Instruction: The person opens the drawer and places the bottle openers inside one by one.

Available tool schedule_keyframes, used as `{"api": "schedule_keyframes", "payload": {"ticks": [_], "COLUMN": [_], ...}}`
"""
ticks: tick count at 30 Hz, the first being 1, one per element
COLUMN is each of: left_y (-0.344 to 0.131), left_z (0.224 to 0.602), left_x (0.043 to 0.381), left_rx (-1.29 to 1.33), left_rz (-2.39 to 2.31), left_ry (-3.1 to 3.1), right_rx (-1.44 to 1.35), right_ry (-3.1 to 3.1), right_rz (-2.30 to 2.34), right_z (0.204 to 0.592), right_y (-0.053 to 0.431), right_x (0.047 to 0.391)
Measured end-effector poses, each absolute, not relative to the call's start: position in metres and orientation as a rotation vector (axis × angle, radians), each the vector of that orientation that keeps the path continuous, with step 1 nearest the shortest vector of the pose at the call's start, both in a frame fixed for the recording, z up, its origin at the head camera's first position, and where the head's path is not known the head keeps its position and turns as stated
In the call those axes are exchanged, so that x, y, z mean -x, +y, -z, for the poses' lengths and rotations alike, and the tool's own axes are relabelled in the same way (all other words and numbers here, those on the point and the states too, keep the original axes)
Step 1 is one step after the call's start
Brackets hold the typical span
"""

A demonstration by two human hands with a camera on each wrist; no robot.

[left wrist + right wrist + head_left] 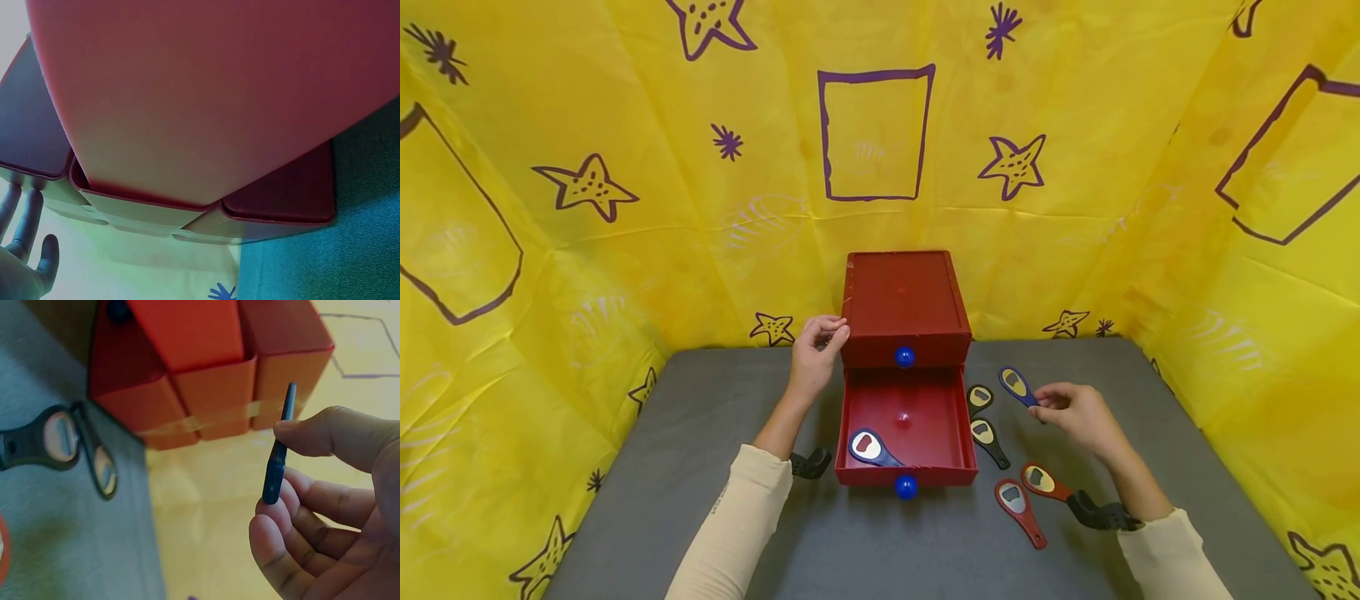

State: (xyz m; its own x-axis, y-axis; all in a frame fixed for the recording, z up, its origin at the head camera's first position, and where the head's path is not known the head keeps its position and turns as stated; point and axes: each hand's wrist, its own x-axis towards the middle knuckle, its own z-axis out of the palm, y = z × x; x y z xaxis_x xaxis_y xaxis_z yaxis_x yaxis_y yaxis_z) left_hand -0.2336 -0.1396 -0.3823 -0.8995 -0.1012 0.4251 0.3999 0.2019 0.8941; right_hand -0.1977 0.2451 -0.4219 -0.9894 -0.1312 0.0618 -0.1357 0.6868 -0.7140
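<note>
My right hand (1078, 417) pinches a blue bottle opener (1015, 385) by its handle end, above the table to the right of a red drawer unit (901, 292). Seen edge-on in the right wrist view, this opener (275, 472) sits between thumb and fingers. My left hand (813, 360) touches the upper left side of the unit, its fingers (28, 219) fairly straight in the left wrist view. The lower drawer (925, 475) is pulled out, and another blue bottle opener (867, 447) lies inside it at the front left. The upper drawer, with a blue knob (905, 357), is closed.
Two black bottle openers (988, 442) lie on the grey table (715, 433) close to the drawer's right side. Nearer the front are two red bottle openers (1020, 510). Yellow cloth walls (700, 275) with purple drawings stand behind and at both sides.
</note>
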Motion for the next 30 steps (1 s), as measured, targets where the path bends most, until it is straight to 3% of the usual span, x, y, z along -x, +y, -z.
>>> {"api": "schedule_keyframes", "payload": {"ticks": [30], "left_y": [-0.14], "left_z": [0.382], "left_x": [0.234], "left_rx": [0.272], "left_rz": [1.744], "left_ry": [-2.103], "right_rx": [-0.587], "right_ry": [-2.635], "right_rz": [-1.173], "right_z": [0.357], "right_y": [0.192], "right_x": [0.194]}}
